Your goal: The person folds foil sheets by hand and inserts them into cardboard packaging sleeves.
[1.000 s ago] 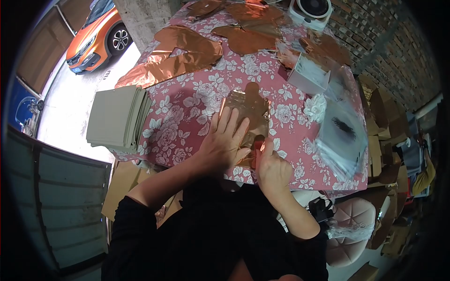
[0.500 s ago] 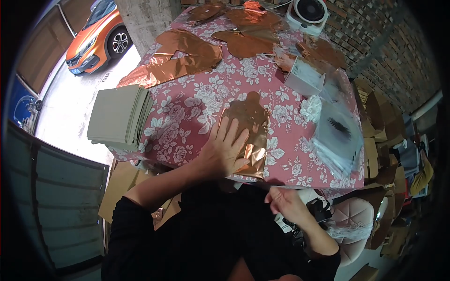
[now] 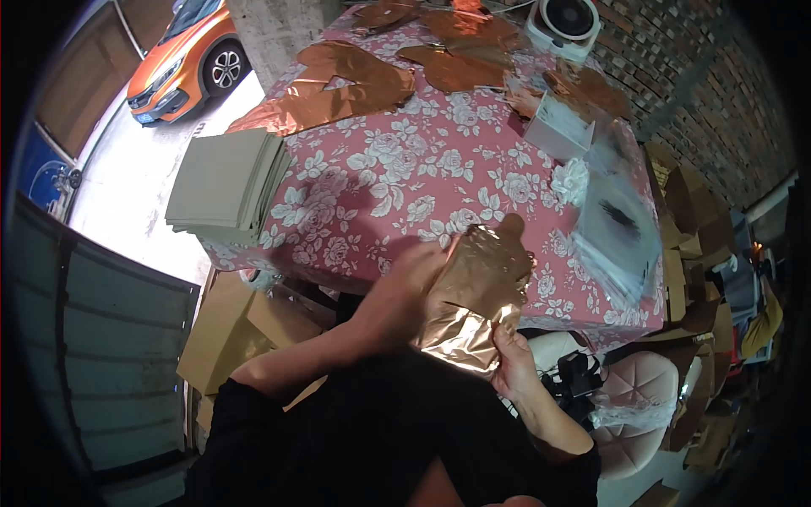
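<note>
A folded copper-coloured foil balloon (image 3: 480, 287) with a rounded tab at its top is lifted and tilted at the table's front edge. My right hand (image 3: 512, 359) grips its lower right corner, thumb on top and the other fingers beneath. Along the balloon's left edge lies my left hand (image 3: 397, 291), its fingers smeared by motion and partly hidden by the foil, so I cannot tell its grip. Both hands are close to my body, over the near edge of the floral tablecloth (image 3: 372, 224).
A stack of grey-green cards (image 3: 224, 182) stands on the left corner. Flat copper foil balloons (image 3: 338, 89) lie at the back. On the right are a white box (image 3: 559, 127), clear plastic bags (image 3: 621, 241) and a fan (image 3: 564, 21). Cardboard boxes (image 3: 228, 325) flank the table.
The folded foil balloon has come up off the tablecloth and toward me. My right hand has moved up and taken its corner. My left hand has shifted from lying flat on it to its left edge.
</note>
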The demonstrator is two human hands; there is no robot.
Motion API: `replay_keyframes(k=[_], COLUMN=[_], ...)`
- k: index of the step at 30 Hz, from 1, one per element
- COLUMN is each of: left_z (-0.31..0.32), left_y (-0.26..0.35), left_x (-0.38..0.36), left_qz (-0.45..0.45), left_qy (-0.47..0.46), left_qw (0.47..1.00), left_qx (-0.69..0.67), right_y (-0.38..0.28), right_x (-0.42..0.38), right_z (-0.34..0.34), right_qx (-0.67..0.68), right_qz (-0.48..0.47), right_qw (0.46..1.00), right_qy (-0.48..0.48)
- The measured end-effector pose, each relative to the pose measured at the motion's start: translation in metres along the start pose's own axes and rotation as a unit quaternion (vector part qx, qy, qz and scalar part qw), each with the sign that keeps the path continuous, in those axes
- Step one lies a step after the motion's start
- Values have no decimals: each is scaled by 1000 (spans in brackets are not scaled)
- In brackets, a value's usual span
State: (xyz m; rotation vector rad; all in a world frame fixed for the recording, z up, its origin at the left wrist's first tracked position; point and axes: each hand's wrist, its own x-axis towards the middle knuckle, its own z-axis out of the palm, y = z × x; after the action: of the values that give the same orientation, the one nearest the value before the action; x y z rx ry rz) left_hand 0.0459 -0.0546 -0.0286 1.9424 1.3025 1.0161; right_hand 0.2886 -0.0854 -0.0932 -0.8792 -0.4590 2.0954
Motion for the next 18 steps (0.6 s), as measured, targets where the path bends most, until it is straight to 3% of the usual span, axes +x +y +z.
replay_keyframes(k=[1, 3, 4, 6, 11, 13, 14, 16, 18], left_z=[-2, 0, 2, 5, 15, 17, 20, 33, 40], left_y=[-6, -18, -18, -14, -12, -5, -7, -20, -27], left_x=[-8, -28, -34, -41, -42, -37, -37, -41, -44], left_qz=[-4, -78, -81, -202, -228, -323, -322, -233, -236], left_qy=[3, 142, 143, 84, 56, 48, 48, 107, 112], left_qw=[1000, 987, 986, 974, 965, 912, 912, 951, 937], left_qx=[3, 9, 10, -54, -118, -248, -248, -173, -232], right_y=[-1, -1, 2, 3, 7, 11, 14, 18, 19], right_x=[-1, -4, -3, -2, 0, 0, 2, 3, 4], right_z=[0, -4, -10, -11, -5, -12, -17, -29, -36], right_qx=[0, 1, 1, 9, 15, 9, 2, -6, -12], right_qz=[4, -8, -22, -20, -19, -24, -23, -16, 1], right_qw=[1000, 1000, 1000, 999, 1000, 999, 999, 1000, 999], right_qy=[-3, 2, -12, -27, -8, -36, -24, -26, -31])
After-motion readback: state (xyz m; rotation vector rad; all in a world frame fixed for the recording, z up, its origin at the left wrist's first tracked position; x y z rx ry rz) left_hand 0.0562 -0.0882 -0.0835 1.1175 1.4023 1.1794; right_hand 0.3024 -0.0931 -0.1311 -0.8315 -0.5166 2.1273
